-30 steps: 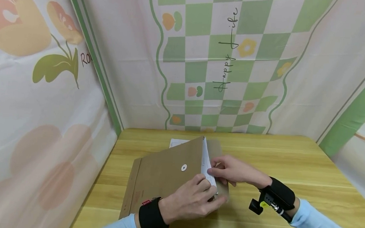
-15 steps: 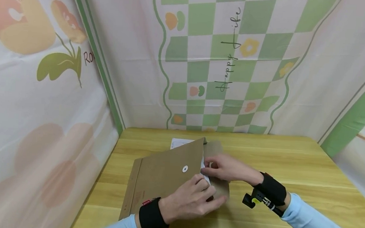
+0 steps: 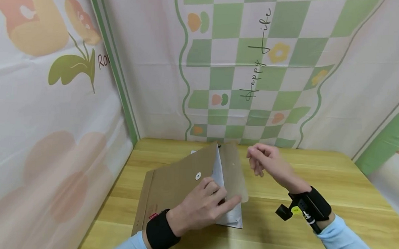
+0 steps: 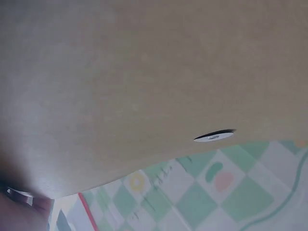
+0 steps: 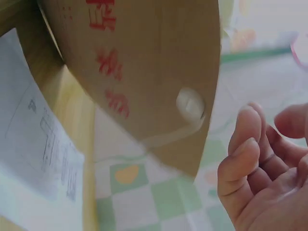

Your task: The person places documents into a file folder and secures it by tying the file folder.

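A brown kraft paper document envelope (image 3: 176, 187) leans up from the table, a white button (image 3: 198, 176) on its near face. My left hand (image 3: 200, 205) grips its right, opened edge with curled fingers. White paper (image 3: 218, 168) shows inside the mouth, and a white lower corner (image 3: 232, 217) pokes out below the hand. Past the mouth spreads the flap (image 3: 232, 171). To the right of the flap, my right hand (image 3: 268, 164) is raised, loosely curled and holding nothing. Its wrist view shows red characters, a button (image 5: 190, 103) with white string, and a printed sheet (image 5: 38, 149).
Behind the envelope, a white sheet's edge (image 3: 193, 152) peeks out on the wooden table (image 3: 282, 230). Patterned cloth (image 3: 243, 66) hangs at the back and along both sides.
My right hand has left the envelope's mouth and moved up and right. The mouth gapes wider, showing more white paper. My left hand has shifted slightly left, keeping its grip.
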`<state>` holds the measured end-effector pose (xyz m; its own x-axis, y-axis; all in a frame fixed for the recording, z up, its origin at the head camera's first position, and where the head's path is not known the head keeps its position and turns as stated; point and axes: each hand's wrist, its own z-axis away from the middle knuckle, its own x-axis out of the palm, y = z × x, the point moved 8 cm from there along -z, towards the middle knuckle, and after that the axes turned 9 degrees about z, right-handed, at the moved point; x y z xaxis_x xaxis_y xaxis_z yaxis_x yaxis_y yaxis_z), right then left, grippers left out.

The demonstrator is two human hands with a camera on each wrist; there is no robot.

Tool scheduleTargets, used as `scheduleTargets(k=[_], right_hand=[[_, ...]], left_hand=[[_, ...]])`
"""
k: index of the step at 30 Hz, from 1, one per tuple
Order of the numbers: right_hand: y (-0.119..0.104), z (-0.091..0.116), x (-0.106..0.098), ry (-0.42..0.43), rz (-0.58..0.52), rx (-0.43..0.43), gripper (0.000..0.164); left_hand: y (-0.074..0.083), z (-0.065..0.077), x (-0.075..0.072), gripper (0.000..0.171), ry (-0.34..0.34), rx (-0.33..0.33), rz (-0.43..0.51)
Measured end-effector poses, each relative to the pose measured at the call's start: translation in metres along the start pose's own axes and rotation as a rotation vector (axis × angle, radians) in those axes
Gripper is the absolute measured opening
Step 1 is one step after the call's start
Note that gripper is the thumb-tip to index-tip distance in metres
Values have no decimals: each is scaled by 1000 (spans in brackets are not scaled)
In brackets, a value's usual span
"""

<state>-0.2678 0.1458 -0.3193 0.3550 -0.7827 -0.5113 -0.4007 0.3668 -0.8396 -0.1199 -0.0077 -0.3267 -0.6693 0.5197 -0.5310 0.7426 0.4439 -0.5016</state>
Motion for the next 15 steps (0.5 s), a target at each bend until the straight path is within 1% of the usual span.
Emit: scheduleTargets(k=[1,3,6,9,12,15], right_hand=[[6,-1,-6,27,-31,24,30],[20,-1,-12,50,-73,87,32],[41,-2,-17,66,-95,164,35],[62,-5,-18,82,-94,208,39],[80,-10,-18,93,-27,233,45],[96,-18,-17,88,102,243,50]], left_hand=[[-4,0,-2,29,8,-10,-6],[-11,-1,-5,31,21,-28,-11],[-18,0,-8,33,33,-40,-26],[-24,1,-9,33,32,-52,-21],[-33,3,-12,31,33,-85,-14],[-42,3,-16,28,48,-115,-15]])
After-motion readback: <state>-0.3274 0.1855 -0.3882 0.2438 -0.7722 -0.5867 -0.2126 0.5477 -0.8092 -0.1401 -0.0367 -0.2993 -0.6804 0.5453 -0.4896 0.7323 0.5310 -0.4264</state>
